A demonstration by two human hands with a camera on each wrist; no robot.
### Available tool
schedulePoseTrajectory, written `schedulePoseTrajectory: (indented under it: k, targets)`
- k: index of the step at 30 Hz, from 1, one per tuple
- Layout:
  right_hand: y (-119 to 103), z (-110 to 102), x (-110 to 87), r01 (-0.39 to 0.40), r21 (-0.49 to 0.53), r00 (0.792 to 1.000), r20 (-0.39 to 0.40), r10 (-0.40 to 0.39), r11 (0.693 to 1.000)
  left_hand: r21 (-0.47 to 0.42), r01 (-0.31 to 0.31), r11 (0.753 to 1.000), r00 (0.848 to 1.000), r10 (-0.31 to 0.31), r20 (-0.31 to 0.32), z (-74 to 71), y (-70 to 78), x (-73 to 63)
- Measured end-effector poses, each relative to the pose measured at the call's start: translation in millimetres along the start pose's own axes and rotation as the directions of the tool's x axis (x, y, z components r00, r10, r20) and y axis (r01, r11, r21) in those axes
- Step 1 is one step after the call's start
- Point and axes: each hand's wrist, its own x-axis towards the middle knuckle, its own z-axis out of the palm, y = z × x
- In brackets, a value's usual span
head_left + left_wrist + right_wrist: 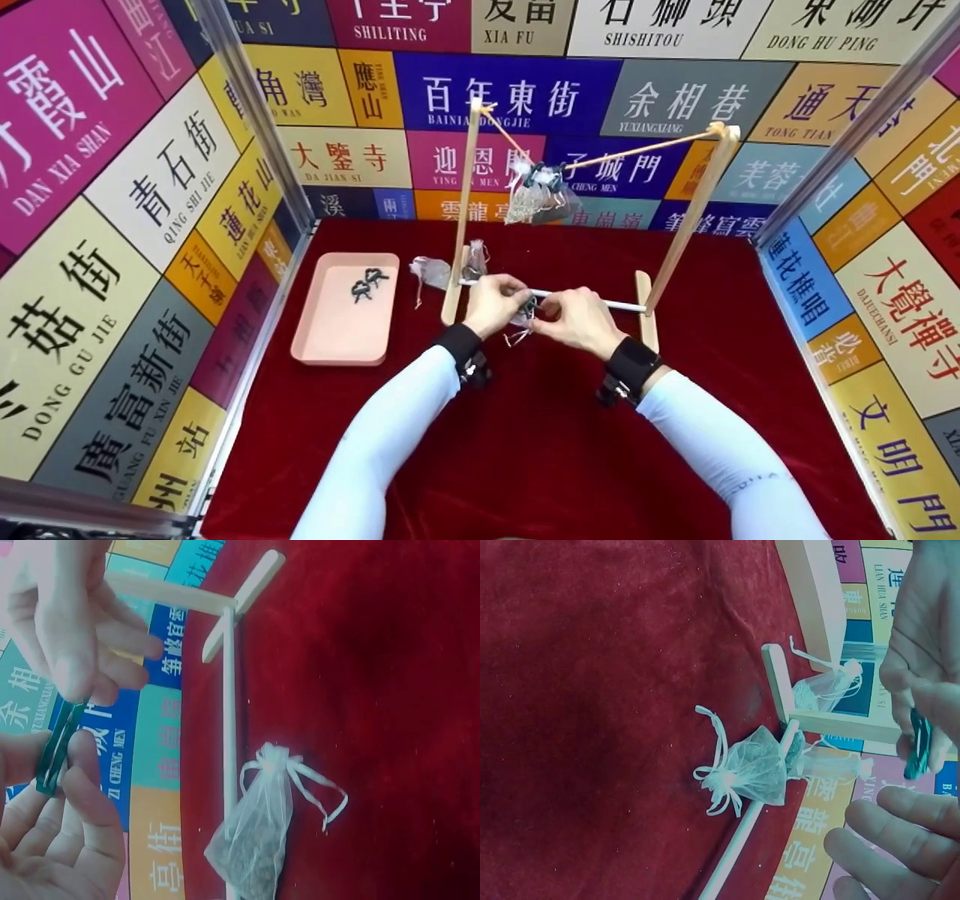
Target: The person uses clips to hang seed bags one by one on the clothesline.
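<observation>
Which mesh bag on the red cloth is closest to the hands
The lone mesh bag at the white rod, below both hands; the two other bags sit beside the left post.

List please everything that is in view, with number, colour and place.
stand: one, pale wood, centre
crossbar: one, white, low in stand
cord: one, orange, across stand's top
hanging pouches: at least two, whitish, on cord
hanging clips: count unclear, dark, above them
lower pouches: three, whitish, near left post
tray: one, pink, left of stand
tray clips: at least two, dark, inside
held clip: one, green, left hand
cloth: one, red, beneath stand and tray
sign walls: three, multicoloured, left, back, right
left hand: one, bare, pinching held clip
right hand: one, bare, beside it
sleeves: two, pale blue, head view's bottom
wristbands: two, black, between hands and sleeves
</observation>
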Motion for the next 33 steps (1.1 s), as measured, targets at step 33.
schedulePoseTrajectory:
  k: [33]
  targets:
    - [42.3,-8.7,-18.3,0.082,-0.192,0.994,-0.049,-0.093,0.978,0.692,-0.291,0.661,0.943,0.075,0.325,77.1,-108.0,22.3]
